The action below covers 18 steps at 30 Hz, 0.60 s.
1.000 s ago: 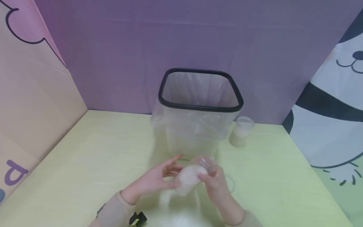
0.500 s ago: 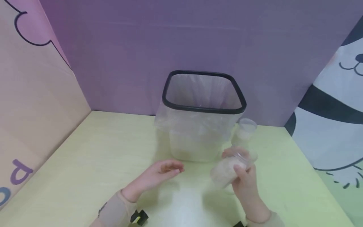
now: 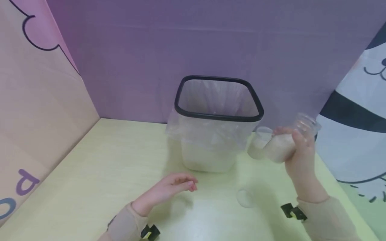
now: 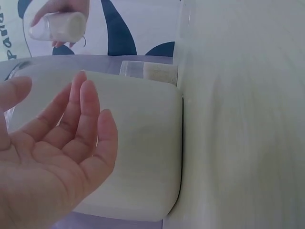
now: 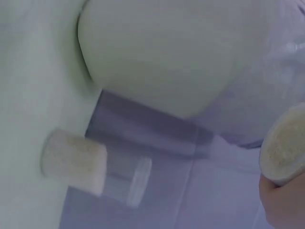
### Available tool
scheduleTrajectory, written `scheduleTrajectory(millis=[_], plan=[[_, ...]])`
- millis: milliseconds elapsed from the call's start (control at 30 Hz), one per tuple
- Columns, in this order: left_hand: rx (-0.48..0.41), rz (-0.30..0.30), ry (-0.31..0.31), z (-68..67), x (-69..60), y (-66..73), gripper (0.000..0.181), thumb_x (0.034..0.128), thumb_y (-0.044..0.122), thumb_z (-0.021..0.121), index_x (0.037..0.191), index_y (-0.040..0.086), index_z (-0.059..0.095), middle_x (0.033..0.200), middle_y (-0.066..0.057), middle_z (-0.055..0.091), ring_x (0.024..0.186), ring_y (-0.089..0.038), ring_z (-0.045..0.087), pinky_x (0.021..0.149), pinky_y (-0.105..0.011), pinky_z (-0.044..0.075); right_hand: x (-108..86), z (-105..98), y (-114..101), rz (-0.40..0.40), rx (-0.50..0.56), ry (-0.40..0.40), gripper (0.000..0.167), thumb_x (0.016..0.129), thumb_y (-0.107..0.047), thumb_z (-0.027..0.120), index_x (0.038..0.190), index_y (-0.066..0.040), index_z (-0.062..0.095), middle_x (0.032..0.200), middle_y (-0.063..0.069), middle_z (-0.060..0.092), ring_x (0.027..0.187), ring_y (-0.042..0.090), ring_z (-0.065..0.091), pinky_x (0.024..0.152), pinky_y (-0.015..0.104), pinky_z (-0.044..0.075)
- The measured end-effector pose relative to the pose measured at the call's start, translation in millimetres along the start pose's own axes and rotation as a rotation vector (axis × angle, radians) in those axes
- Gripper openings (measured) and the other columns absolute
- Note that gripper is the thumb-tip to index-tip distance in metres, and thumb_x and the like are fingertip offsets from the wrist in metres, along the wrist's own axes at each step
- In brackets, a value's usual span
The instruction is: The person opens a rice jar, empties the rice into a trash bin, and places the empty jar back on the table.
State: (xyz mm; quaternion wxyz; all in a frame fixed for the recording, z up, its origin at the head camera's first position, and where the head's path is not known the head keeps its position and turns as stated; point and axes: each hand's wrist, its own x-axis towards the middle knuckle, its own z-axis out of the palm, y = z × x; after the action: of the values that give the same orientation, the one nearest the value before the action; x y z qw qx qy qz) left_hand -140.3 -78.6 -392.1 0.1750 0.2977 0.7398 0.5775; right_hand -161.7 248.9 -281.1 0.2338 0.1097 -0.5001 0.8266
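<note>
My right hand [image 3: 301, 154] grips a clear jar [image 3: 279, 148] partly filled with something pale and grainy. The jar is raised over the table's right side and tilted, its mouth up and to the right. A similar part-filled jar [image 3: 257, 146] stands upright on the table just left of it. A clear round lid [image 3: 245, 198] lies flat on the table nearer to me. Low over the table in front of the bin, my left hand [image 3: 174, 186] holds nothing, its fingers loosely bent. In the right wrist view only the base of the held jar [image 5: 286, 148] shows.
A pale bin [image 3: 208, 160] with a black rim and a clear bag liner [image 3: 211, 134] stands at the back centre. Behind it rises a purple backdrop [image 3: 135, 67]. Printed panels flank the table [image 3: 129, 147], with a panda on the right one.
My right hand has carried the jar from beside the left hand up and to the right. The left hand let go of the jar and stayed near its place. The lid now shows fully.
</note>
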Motion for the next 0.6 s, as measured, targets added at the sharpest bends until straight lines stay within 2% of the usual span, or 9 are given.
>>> scheduleTrajectory(millis=[67, 133, 233, 367, 500, 600], plan=[[-0.005, -0.010, 0.001, 0.1, -0.3, 0.8, 0.036, 0.0987, 0.019, 0.048, 0.122, -0.007, 0.055, 0.108, -0.017, 0.066, 0.102, -0.025, 0.061, 0.094, -0.027, 0.047, 12.3, 0.2, -5.2, -0.012, -0.066, -0.040, 0.022, 0.095, -0.008, 0.050, 0.114, -0.006, 0.041, 0.076, 0.004, 0.072, 0.072, 0.014, 0.068, 0.069, 0.023, 0.056], [-0.005, -0.022, 0.007, -0.1, -1.3, 1.6, 0.036, 0.0988, 0.020, 0.048, 0.122, -0.006, 0.055, 0.108, -0.017, 0.066, 0.102, -0.025, 0.061, 0.095, -0.030, 0.047, 24.3, 0.3, -10.5, 0.022, -0.098, -0.081, 0.021, 0.096, -0.009, 0.050, 0.114, -0.008, 0.038, 0.077, 0.002, 0.072, 0.073, 0.013, 0.068, 0.069, 0.023, 0.056], [-0.012, -0.031, 0.020, -0.7, -2.7, 2.2, 0.035, 0.0987, 0.021, 0.048, 0.121, -0.005, 0.056, 0.108, -0.016, 0.066, 0.102, -0.025, 0.061, 0.096, -0.034, 0.047, 40.8, -0.9, -19.6, 0.127, -0.199, -0.104, 0.023, 0.096, -0.010, 0.053, 0.114, -0.013, 0.039, 0.084, -0.005, 0.069, 0.078, 0.009, 0.065, 0.068, 0.020, 0.054], [-0.030, -0.026, 0.029, -1.7, -3.2, 2.6, 0.034, 0.0988, 0.020, 0.047, 0.120, -0.006, 0.056, 0.108, -0.018, 0.065, 0.102, -0.026, 0.061, 0.096, -0.033, 0.047, 57.4, -4.7, -31.9, 0.253, -0.280, -0.147, 0.036, 0.092, -0.004, 0.057, 0.117, -0.020, 0.037, 0.092, -0.007, 0.065, 0.084, 0.007, 0.060, 0.068, 0.017, 0.051], [-0.040, -0.024, 0.032, -2.4, -2.5, 2.8, 0.034, 0.0988, 0.019, 0.047, 0.120, -0.006, 0.056, 0.108, -0.018, 0.065, 0.102, -0.026, 0.061, 0.094, -0.028, 0.047, 68.1, -5.2, -40.6, 0.254, -0.294, -0.189, 0.042, 0.088, 0.008, 0.055, 0.114, -0.018, 0.034, 0.090, -0.007, 0.067, 0.085, 0.005, 0.060, 0.067, 0.016, 0.049], [-0.038, -0.019, 0.028, -3.3, -1.6, 3.2, 0.035, 0.0989, 0.020, 0.047, 0.120, -0.007, 0.056, 0.108, -0.019, 0.065, 0.103, -0.027, 0.061, 0.094, -0.027, 0.047, 72.4, -2.8, -45.3, 0.220, -0.331, -0.137, 0.034, 0.086, 0.007, 0.059, 0.108, -0.014, 0.042, 0.099, -0.009, 0.060, 0.092, 0.007, 0.054, 0.069, 0.016, 0.048]])
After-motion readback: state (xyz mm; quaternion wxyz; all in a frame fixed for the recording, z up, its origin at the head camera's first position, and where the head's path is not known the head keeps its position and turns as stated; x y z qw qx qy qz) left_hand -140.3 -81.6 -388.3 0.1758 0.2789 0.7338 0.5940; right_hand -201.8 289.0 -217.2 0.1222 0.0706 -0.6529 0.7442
